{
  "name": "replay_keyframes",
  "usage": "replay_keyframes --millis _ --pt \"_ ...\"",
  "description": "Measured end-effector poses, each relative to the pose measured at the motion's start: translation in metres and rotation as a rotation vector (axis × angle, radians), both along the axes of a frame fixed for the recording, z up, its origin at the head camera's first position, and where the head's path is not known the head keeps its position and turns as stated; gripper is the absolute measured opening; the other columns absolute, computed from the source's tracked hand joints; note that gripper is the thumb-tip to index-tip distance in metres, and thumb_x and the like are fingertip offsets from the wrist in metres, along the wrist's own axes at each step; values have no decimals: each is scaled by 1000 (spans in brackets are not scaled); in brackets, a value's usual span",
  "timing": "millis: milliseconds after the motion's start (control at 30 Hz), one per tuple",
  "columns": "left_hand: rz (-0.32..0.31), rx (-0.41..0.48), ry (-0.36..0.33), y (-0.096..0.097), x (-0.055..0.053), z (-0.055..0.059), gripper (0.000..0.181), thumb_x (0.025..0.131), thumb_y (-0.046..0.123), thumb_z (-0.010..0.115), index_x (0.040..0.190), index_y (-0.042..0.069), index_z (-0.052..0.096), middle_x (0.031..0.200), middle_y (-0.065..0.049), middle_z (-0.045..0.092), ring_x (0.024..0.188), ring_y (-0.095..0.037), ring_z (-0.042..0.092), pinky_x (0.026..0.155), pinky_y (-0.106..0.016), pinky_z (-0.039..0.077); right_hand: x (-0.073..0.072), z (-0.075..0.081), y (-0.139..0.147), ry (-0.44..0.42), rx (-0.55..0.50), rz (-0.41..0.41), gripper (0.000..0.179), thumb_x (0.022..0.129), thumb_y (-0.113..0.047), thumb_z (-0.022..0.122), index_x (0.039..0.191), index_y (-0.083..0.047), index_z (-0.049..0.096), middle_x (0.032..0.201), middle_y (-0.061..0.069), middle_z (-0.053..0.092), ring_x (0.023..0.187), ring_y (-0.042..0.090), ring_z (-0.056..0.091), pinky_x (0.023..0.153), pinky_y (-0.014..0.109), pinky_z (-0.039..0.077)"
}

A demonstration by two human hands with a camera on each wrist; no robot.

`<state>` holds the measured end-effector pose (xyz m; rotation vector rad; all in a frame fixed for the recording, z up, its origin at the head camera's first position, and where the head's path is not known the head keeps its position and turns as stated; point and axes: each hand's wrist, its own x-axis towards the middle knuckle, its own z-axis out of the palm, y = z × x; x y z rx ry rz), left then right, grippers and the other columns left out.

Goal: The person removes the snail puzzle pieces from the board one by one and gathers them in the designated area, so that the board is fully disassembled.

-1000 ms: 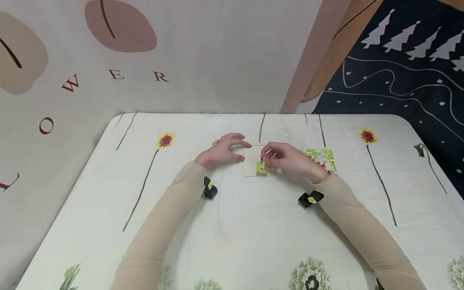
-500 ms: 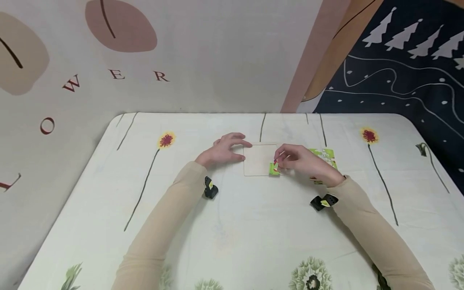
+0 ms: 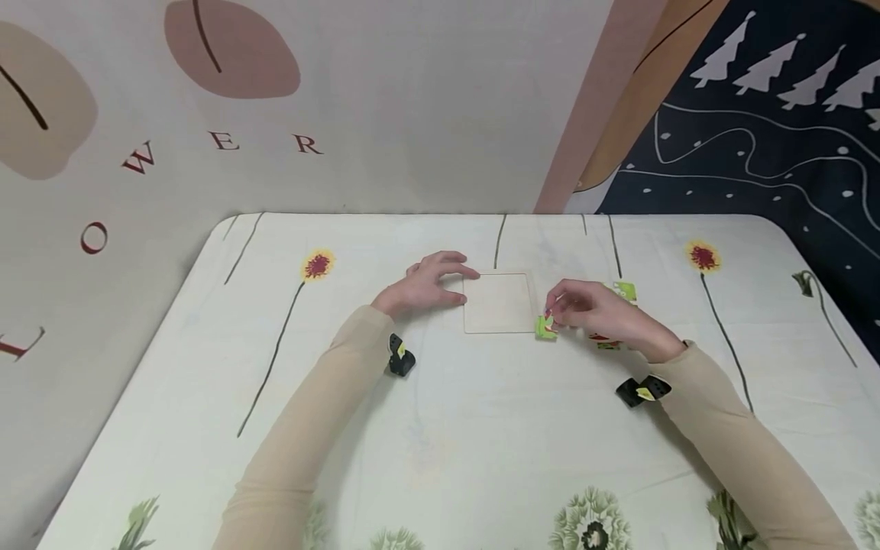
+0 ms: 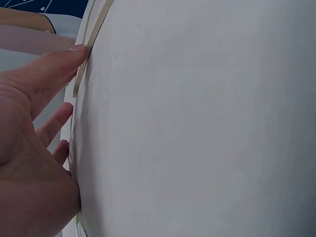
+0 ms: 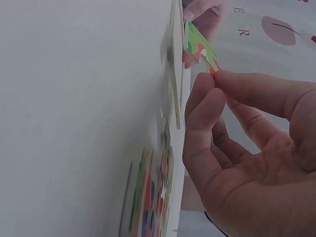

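Note:
My left hand (image 3: pixel 429 284) rests with spread fingers at the left edge of a flat, pale puzzle board (image 3: pixel 499 303). In the left wrist view, the fingertip touches the rim of the board (image 4: pixel 98 29). My right hand (image 3: pixel 594 307) pinches a jigsaw piece (image 3: pixel 545 328), green with red and white, between thumb and fingertips. It holds this piece just past the board's lower right corner. The right wrist view shows the jigsaw piece (image 5: pixel 196 43) tilted above the board's edge, gripped at one end.
Several more jigsaw pieces (image 3: pixel 626 290) lie right of the board, partly hidden behind my right hand. Up close, some colourful pieces (image 5: pixel 148 202) appear stacked. A white flower-patterned cloth (image 3: pixel 440 428) covers the table, which meets a printed wall (image 3: pixel 426 153) at its far edge.
My right hand has moved right with the jigsaw piece, from over the board to just beyond its lower right corner, uncovering the board's bare surface. The left hand stays at the left edge.

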<state>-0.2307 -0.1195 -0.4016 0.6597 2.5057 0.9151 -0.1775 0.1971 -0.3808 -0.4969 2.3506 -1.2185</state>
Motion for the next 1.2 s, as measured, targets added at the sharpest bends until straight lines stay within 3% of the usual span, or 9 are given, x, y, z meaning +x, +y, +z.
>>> replay_keyframes --millis 533,1200 --pt "2 -9 5 1 -1 0 45 92 23 67 137 20 61 160 -6 32 151 -31 21 118 -57 11 9 1 28 37 24 14 13 93 0 59 106 -1 63 92 11 64 78 9 58 65 25 48" --pt "7 -11 -6 1 1 2 45 92 22 67 137 20 61 160 -6 32 151 -31 20 118 -57 10 9 0 33 77 78 19 15 92 2 62 106 -1 66 97 11 68 77 8 55 66 23 46"
